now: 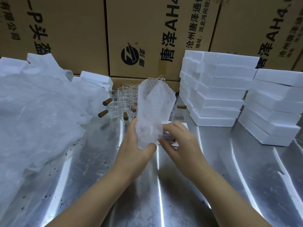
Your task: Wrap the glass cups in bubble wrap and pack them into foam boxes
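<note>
Bubble wrap (154,108) held above the table (205,161), centre: light, floppy. Left hand (136,145) grips its base; right hand (179,141) pinches its side. Glass cups (124,102) far centre, judged fragile, slick; hold by body.

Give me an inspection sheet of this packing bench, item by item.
Surface: shiny steel table, with dark specks on it.
Job's things: clear bubble wrap sheet held upright; clear glass cups with brown handles clustered at the back; white foam boxes in two stacks at right.
Clutter: crumpled translucent plastic sheeting at left.
Grippers: left hand and right hand both grip the wrap's lower end.
Cables: nothing seen.
Surroundings: printed brown cardboard cartons behind the table.
</note>
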